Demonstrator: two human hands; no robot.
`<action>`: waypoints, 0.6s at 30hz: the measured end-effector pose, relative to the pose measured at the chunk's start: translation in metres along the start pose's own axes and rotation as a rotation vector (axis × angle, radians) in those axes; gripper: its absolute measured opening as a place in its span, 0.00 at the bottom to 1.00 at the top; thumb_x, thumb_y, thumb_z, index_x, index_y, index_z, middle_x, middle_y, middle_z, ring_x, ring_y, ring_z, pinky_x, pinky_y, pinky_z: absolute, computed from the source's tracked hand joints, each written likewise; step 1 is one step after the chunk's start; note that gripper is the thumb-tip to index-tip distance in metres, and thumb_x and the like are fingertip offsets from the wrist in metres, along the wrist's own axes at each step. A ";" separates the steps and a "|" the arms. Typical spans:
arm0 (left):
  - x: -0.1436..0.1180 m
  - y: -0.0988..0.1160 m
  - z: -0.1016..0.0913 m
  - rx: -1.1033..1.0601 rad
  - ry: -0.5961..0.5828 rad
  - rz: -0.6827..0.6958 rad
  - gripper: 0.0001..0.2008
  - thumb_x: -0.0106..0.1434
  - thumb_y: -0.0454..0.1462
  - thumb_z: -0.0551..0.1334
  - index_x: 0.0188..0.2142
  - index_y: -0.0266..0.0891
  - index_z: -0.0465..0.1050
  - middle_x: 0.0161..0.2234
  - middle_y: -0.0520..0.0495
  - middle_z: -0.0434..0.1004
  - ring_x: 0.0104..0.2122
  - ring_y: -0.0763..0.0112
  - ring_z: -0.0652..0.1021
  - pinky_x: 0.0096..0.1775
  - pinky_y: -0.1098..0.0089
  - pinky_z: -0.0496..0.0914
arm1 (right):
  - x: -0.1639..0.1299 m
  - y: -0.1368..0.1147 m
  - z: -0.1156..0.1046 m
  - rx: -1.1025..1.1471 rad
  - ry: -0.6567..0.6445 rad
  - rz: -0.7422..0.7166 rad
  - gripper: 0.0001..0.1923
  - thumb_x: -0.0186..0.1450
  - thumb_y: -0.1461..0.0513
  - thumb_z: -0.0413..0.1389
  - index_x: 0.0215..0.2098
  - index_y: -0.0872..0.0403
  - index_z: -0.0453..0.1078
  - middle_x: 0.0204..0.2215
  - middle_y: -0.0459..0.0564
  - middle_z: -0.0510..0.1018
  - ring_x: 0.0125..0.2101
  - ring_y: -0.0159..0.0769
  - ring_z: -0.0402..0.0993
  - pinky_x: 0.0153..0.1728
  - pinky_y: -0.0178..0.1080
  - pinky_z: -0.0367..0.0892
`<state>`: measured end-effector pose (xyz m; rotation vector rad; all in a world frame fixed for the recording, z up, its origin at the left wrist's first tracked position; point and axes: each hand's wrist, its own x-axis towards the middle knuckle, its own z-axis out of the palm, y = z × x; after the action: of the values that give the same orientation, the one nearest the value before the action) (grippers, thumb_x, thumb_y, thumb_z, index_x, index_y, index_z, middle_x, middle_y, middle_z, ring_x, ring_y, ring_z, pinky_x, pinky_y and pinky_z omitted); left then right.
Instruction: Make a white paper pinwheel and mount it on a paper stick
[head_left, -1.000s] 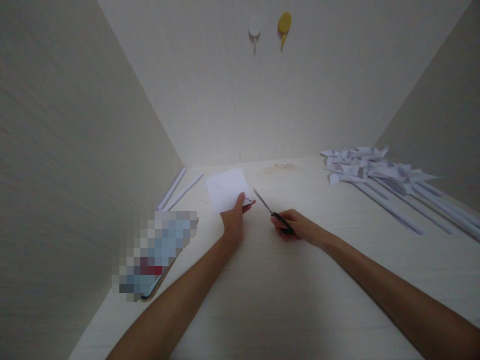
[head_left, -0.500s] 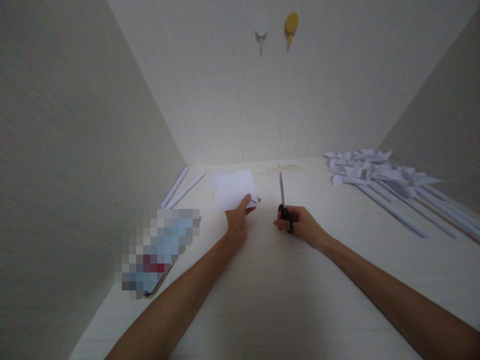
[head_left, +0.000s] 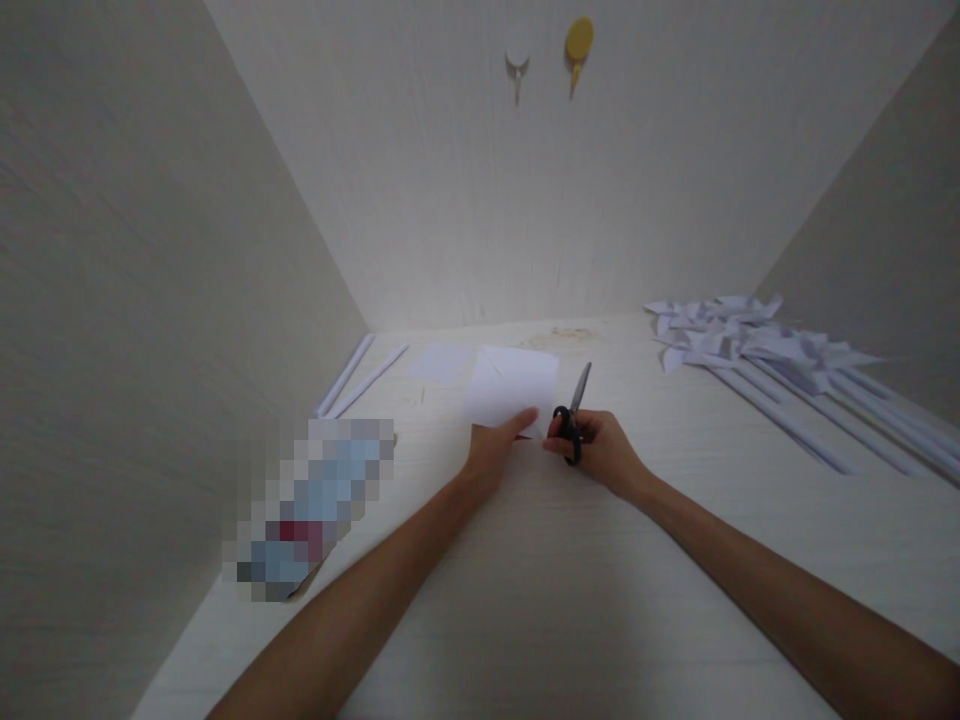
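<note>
A white sheet of paper [head_left: 514,385] with a diagonal line near its upper left corner is gripped at its lower edge by my left hand [head_left: 496,445]. The thumb lies on top of the sheet, the other fingers mostly hidden beneath. Just right of the paper, my right hand [head_left: 598,450] holds a pair of black-handled scissors [head_left: 580,388]. Their blades look closed and point up and away, tilted slightly right. The scissors are close to the sheet's right edge, with no blade over the paper.
Another white paper piece [head_left: 441,361] lies behind on the table [head_left: 570,600]. Two rolled paper sticks [head_left: 367,380] rest at left, near a blurred-out flat object [head_left: 319,510]. Several paper pinwheels [head_left: 750,345] on sticks are piled at right. Two hooks [head_left: 579,40] hang on the back wall.
My left hand has brought the paper rightward, closer to the scissors, uncovering more of the piece behind. The scissors' blades have swung from nearly upright to a rightward tilt.
</note>
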<state>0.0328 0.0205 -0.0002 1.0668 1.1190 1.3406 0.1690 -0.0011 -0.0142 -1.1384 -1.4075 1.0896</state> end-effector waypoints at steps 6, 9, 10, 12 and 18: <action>-0.002 0.004 0.002 0.044 0.024 -0.028 0.11 0.41 0.35 0.66 0.27 0.35 0.72 0.29 0.46 0.76 0.32 0.66 0.75 0.38 0.65 0.68 | 0.001 -0.001 0.000 0.044 0.001 0.021 0.08 0.44 0.61 0.61 0.19 0.56 0.67 0.16 0.41 0.69 0.18 0.26 0.62 0.20 0.31 0.59; -0.004 0.006 0.002 0.042 0.020 -0.020 0.11 0.41 0.35 0.66 0.28 0.36 0.72 0.29 0.46 0.76 0.32 0.67 0.75 0.38 0.66 0.68 | 0.001 -0.001 0.000 0.038 0.004 0.021 0.09 0.44 0.60 0.61 0.19 0.56 0.67 0.16 0.41 0.68 0.17 0.26 0.62 0.19 0.31 0.58; -0.004 0.006 0.003 0.042 0.018 -0.020 0.11 0.41 0.35 0.66 0.28 0.35 0.72 0.30 0.46 0.76 0.32 0.67 0.75 0.38 0.66 0.68 | 0.001 -0.001 0.000 0.034 0.007 0.019 0.09 0.44 0.60 0.61 0.19 0.56 0.67 0.15 0.41 0.68 0.17 0.26 0.62 0.19 0.31 0.58; -0.005 0.008 0.003 0.047 0.015 -0.020 0.11 0.41 0.34 0.65 0.28 0.35 0.72 0.30 0.46 0.76 0.32 0.67 0.75 0.38 0.66 0.68 | 0.001 0.000 0.000 0.024 0.014 0.020 0.09 0.44 0.59 0.61 0.20 0.56 0.67 0.15 0.41 0.68 0.17 0.25 0.61 0.18 0.31 0.58; -0.005 0.009 0.003 0.044 -0.003 0.006 0.13 0.41 0.33 0.66 0.31 0.36 0.73 0.30 0.46 0.77 0.34 0.66 0.75 0.41 0.65 0.67 | 0.001 0.000 0.001 0.012 0.026 0.032 0.10 0.45 0.58 0.60 0.20 0.56 0.67 0.17 0.43 0.72 0.18 0.27 0.64 0.19 0.32 0.59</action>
<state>0.0344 0.0152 0.0088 1.1048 1.1481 1.3243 0.1678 0.0000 -0.0144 -1.1660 -1.3646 1.1006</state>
